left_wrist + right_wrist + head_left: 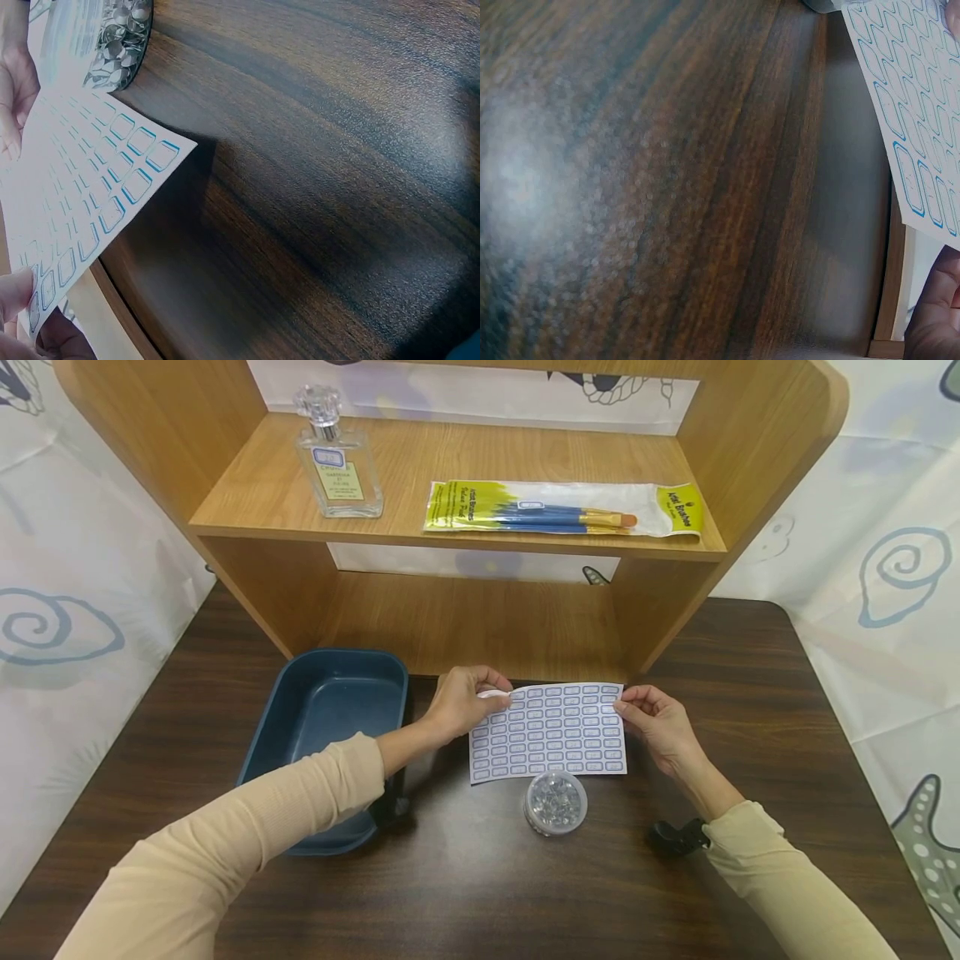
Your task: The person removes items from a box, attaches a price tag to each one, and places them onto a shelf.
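Note:
A white sheet of small blue-bordered label stickers [555, 731] is held up between both hands, its lower edge just behind a round clear jar. My left hand [463, 700] pinches the sheet's upper left edge between thumb and fingers. At the upper right corner, my right hand [660, 727] pinches the sheet too. The jar [556, 803] stands on the table and is filled with small silvery pieces. In the left wrist view the sheet [90, 180] slants down from the left thumb, with the jar [124, 45] beyond it. Only part of the sheet [919, 112] shows in the right wrist view.
Left of the hands lies a dark blue tray [337, 710], partly behind the left forearm. A wooden shelf [480, 618] stands at the back. On its upper board are a labelled glass perfume bottle [341, 472] and a packet of paintbrushes [562, 510].

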A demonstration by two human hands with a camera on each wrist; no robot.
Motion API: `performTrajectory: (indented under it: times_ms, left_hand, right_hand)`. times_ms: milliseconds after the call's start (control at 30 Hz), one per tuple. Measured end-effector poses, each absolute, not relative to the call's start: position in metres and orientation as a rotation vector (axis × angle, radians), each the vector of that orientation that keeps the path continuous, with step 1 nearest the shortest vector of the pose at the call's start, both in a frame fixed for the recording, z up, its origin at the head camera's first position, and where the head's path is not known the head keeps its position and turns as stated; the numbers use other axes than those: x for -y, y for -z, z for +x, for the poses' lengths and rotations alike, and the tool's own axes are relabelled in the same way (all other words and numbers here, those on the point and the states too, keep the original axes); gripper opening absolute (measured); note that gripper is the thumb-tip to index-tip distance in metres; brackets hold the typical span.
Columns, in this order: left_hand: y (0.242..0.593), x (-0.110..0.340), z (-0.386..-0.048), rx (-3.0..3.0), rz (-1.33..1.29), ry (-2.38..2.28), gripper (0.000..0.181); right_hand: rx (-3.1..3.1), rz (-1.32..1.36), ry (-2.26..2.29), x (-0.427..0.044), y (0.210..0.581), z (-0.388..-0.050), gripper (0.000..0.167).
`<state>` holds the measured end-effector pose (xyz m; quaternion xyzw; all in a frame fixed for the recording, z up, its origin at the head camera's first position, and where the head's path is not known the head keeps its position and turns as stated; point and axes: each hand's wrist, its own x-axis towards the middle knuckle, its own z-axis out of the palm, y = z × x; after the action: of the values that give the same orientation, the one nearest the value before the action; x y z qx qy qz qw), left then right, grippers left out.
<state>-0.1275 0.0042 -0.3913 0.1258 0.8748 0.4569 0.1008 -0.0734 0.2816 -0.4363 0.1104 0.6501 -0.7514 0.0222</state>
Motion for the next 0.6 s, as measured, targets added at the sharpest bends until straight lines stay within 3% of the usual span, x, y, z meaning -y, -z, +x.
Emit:
performTrajectory:
  times_ms: [600]
  left_hand:
    - [0.3922, -0.0033, -0.1301, -2.53, 0.392, -1.359, 0.009]
  right_hand:
    - [-1.99, 0.374, 2.326, -0.2781, 0.4387, -0.076, 0.02]
